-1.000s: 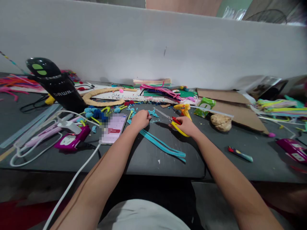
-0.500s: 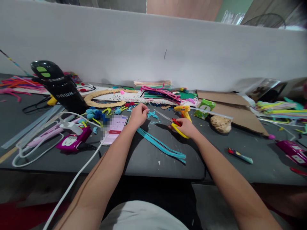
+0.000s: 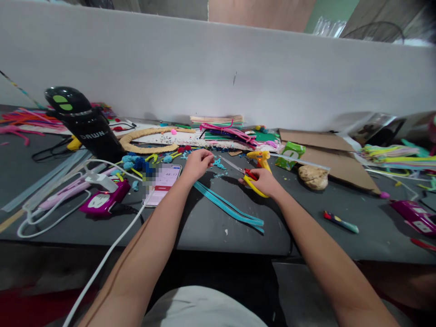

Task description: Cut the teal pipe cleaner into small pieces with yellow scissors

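Note:
My left hand [image 3: 200, 164] has its fingers pinched together at a small light-blue fuzzy piece [image 3: 218, 162], which is partly hidden by the fingertips. Tiny blue clippings [image 3: 220, 175] lie on the table just below it. In my right hand [image 3: 265, 180] is a pair of scissors [image 3: 253, 186] with yellow and red handles, its blades pointing up and left toward the blue piece. Several long light-blue pipe cleaners [image 3: 228, 208] lie on the table between my forearms. A yellow glue gun [image 3: 260, 159] rests just beyond my right hand.
On the left are a phone [image 3: 163, 184], a purple power box [image 3: 104, 200], white cables and a black bottle [image 3: 90, 129]. A tan ring [image 3: 150, 149] lies behind. To the right are a green packet [image 3: 290, 155], a pale lump [image 3: 312, 177], cardboard [image 3: 347, 172] and a pen-like tool [image 3: 340, 221].
My left hand has shifted slightly right and now covers more of the blue piece. The scissors and my right hand stay almost where they were.

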A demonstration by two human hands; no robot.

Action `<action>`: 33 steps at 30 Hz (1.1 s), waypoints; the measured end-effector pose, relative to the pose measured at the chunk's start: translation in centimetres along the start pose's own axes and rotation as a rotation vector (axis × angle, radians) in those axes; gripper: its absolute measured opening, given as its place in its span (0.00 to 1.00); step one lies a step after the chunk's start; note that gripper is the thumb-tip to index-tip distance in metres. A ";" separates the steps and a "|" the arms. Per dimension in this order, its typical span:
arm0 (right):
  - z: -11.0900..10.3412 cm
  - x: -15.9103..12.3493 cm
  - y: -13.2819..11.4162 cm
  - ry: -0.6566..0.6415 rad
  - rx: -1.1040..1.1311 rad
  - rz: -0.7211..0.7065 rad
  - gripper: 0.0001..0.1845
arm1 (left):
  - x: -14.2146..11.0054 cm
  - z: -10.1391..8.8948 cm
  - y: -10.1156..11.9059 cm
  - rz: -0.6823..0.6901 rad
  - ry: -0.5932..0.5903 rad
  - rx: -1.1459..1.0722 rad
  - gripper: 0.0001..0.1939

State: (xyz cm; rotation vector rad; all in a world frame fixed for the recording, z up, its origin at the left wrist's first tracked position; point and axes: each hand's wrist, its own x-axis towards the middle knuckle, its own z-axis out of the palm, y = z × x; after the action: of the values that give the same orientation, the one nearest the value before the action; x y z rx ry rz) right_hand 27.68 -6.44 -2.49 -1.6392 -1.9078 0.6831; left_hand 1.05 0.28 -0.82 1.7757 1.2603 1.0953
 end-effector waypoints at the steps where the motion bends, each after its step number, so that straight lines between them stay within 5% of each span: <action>1: 0.0 0.0 0.0 0.000 -0.006 -0.004 0.28 | 0.0 0.0 0.1 -0.014 -0.002 -0.020 0.10; 33: -0.2 -0.3 -0.9 0.025 -0.114 -0.062 0.30 | -0.3 0.1 0.4 0.033 -0.038 -0.034 0.15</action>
State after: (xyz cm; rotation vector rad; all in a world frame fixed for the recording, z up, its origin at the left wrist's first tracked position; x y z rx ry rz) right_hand 27.22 -6.81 -1.75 -1.6408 -2.0034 0.5351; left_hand 1.23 -0.10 -0.51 1.7892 1.1870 1.0906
